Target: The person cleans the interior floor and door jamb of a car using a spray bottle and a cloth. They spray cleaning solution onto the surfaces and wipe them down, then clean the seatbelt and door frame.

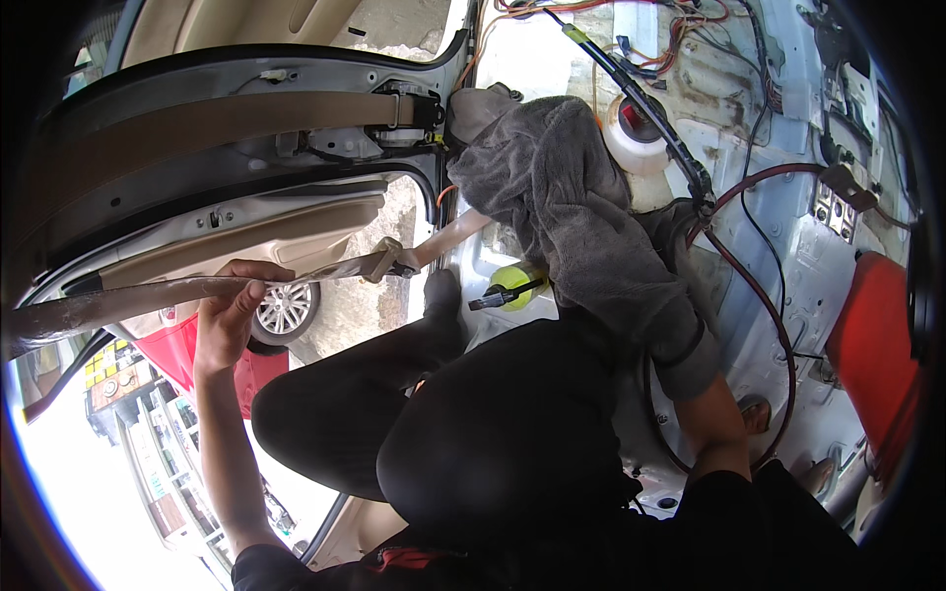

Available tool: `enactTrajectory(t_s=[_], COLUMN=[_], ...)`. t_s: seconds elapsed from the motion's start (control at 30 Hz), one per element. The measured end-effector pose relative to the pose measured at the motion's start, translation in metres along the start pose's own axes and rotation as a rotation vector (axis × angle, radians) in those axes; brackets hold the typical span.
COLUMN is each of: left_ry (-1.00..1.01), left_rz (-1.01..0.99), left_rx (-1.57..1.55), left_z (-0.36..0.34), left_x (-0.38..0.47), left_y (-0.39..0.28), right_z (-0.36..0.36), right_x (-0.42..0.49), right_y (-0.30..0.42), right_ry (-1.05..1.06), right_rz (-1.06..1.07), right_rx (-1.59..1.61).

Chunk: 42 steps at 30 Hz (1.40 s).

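My left hand (pixel 235 310) pinches a beige seat belt strap (pixel 111 299) between thumb and fingers. The strap looks wet, with whitish smears. Beyond my fingers it is twisted and runs through a beige latch tongue (pixel 384 260), then on to a grey towel (pixel 547 177). My right forearm (pixel 713 428) reaches to the towel's near end, with grey fabric around the wrist. Folds of cloth hide the hand itself, so its grip does not show. A yellow-green bottle (pixel 521 287) with a dark nozzle stands beside the towel, between it and my bent legs (pixel 488 414).
The bare metal car floor (pixel 783 258) carries wiring (pixel 680 37), a dark red hose (pixel 787 332) and a black wand (pixel 643 103). A white bottle (pixel 637 151) stands beyond the towel. Red material (pixel 872 347) is at right. Open doors (pixel 251 244) and a red car (pixel 251 377) lie left.
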<state>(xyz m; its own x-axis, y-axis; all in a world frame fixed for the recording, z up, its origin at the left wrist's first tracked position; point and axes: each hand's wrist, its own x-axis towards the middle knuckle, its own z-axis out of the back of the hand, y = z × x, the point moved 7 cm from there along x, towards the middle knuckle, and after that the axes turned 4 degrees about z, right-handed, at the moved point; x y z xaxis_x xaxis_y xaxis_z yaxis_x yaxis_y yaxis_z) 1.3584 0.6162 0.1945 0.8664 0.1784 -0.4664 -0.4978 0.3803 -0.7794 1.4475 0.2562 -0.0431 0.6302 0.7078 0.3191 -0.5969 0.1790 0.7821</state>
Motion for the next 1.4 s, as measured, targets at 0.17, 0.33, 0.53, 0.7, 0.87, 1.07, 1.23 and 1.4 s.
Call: enactTrajectory(t_s=[0.17, 0.33, 0.53, 0.7, 0.87, 1.07, 1.23, 1.4], left_ry=[-0.045, -0.085, -0.212, -0.236, -0.188, -0.086, -0.034, -0.204], left_rz=[0.033, 0.019, 0.025, 0.067, 0.049, -0.01, -0.047, -0.131], left_rx=[0.146, 0.209, 0.217, 0.14, 0.169, 0.043, 0.05, 0.213], left_z=[0.004, 0.028, 0.053, 0.061, 0.045, 0.022, -0.031, -0.029], left_x=[0.015, 0.014, 0.009, -0.001, 0.016, 0.036, 0.074, 0.107], left_y=[0.01, 0.023, 0.036, 0.045, 0.047, 0.037, -0.007, -0.028], right_z=[-0.016, -0.042, -0.061, -0.053, -0.054, -0.02, -0.022, -0.035], right_x=[-0.018, -0.01, -0.001, 0.036, 0.076, 0.042, 0.024, 0.035], right_y=[0.002, -0.001, -0.019, 0.014, 0.05, 0.009, -0.01, -0.011], right_ry=[0.14, 0.254, 0.25, 0.465, 0.835, 0.246, 0.161, 0.15], right_rz=[0.04, 0.055, 0.137, 0.152, 0.087, 0.015, -0.027, 0.024], right_rx=[-0.15, -0.308, -0.13, -0.329, -0.573, 0.141, 0.248, 0.156])
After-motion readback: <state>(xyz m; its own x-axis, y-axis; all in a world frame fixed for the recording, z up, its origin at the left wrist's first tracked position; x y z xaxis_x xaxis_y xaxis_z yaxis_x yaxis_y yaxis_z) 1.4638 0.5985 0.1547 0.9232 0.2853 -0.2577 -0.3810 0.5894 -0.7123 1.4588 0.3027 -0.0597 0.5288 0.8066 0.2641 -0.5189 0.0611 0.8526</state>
